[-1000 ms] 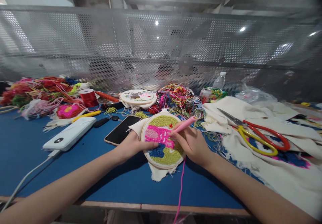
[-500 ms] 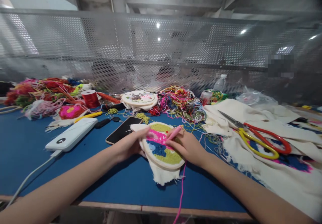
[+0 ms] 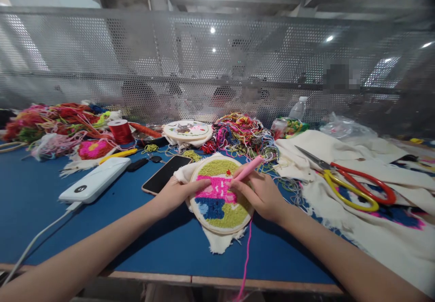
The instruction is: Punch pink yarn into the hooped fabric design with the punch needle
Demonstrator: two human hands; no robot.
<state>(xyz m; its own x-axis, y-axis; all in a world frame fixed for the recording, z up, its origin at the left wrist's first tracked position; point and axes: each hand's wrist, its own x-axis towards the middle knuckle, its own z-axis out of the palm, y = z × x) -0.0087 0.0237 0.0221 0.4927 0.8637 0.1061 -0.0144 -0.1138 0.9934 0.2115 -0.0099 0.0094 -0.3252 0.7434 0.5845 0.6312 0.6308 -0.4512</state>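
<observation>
A round embroidery hoop (image 3: 217, 230) with cream cloth stretched in it is held above the blue table. Olive, bright pink and blue yarn loops fill most of its cloth. My left hand (image 3: 181, 192) grips the hoop's left side, thumb on the front at the pink area and the other fingers hidden behind. My right hand (image 3: 263, 193) is closed around a pink punch needle (image 3: 248, 168), held slanted with its tip end at the pink patch; the tip itself is hidden by the fingers. A pink yarn strand (image 3: 247, 256) hangs below the right hand over the table's front edge.
To the left lie a white power bank (image 3: 97, 179) with a cable and a black phone (image 3: 166, 174). Scissors (image 3: 350, 182) rest on cream cloth at right. Tangled yarn (image 3: 241, 136), a second hoop (image 3: 186, 132) and a red spool (image 3: 120, 132) stand along the back.
The hoop has turned more upright and faces me more. My left thumb has moved onto the hoop's front, and the punch needle has shifted slightly up and to the right.
</observation>
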